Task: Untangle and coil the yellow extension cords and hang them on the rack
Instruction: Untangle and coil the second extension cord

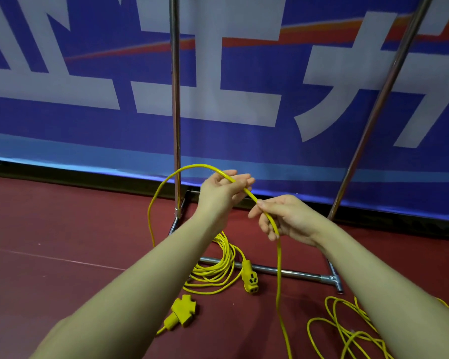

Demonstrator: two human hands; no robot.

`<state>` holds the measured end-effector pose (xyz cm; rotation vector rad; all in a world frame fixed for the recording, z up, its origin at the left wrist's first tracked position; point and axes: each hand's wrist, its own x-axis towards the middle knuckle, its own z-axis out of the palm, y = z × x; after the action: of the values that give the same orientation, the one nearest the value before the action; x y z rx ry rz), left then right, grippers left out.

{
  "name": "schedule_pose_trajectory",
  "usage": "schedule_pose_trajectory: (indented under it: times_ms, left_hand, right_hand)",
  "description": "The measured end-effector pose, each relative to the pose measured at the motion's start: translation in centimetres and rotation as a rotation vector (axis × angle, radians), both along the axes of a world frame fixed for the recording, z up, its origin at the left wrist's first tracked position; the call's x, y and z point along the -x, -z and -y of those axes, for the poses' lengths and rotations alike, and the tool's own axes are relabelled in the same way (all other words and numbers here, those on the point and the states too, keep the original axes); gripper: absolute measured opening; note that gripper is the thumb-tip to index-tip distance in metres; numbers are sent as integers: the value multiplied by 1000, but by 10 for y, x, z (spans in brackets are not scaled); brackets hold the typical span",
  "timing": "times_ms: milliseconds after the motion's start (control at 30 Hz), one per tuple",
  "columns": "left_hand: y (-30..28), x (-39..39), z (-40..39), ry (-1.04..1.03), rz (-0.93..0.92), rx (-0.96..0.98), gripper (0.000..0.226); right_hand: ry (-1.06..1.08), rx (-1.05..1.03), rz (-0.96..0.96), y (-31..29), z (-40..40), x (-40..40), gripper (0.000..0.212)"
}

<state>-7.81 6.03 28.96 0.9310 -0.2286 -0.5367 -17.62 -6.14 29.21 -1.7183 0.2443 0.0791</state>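
The fingers [266,224] of the right hand [288,218] are curled round the yellow cord [278,255], pinching it where it drops toward the floor. At about ten o'clock from that grip, the left hand [223,193] holds the same cord, its fingers [244,181] bent loosely over the strand as it runs across the palm. From there the cord arches up and over toward nine o'clock and falls to the red floor [62,224].

Below the hands, at six o'clock, a loose bundle [215,268] of yellow cord lies against the rack's base bar [283,272], with a socket end [250,279] beside it and a three-way plug block [183,310] nearer the person. More tangled loops [347,330] lie at four o'clock.

This looks like the start of coiling: one loop is being formed between the hands. The next move, I judge, calls for drawing slack up through the right hand and laying an even loop into the left, watching that the trailing length does not snag the floor tangle. The rack's uprights [175,99] stand just beyond.
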Motion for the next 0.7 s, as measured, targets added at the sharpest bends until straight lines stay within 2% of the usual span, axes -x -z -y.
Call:
schedule_pose_trajectory:
  times_ms: [133,233,333,433,500,700]
  left_hand:
    - [-4,-11,-6,-146,6,20,22]
    - [-4,-34,-20,-270,-91,101,42]
    - [-5,-33,-26,-214,-149,124,48]
    - [-4,-9,-13,-24,-77,59,48]
    - [0,3,-3,23,-18,14,50]
    - [-4,-11,-5,-163,14,51,49]
  right_hand:
    - [-59,-78,-1,-5,-1,-1,36]
    - [-116,-83,-34,-2,2,2,34]
    - [-90,-75,-24,1,5,2,30]
    - [-62,-40,-11,2,3,-2,27]
    - [-64,-20,-2,1,0,-5,26]
    - [-93,-52,-13,-2,-5,-6,33]
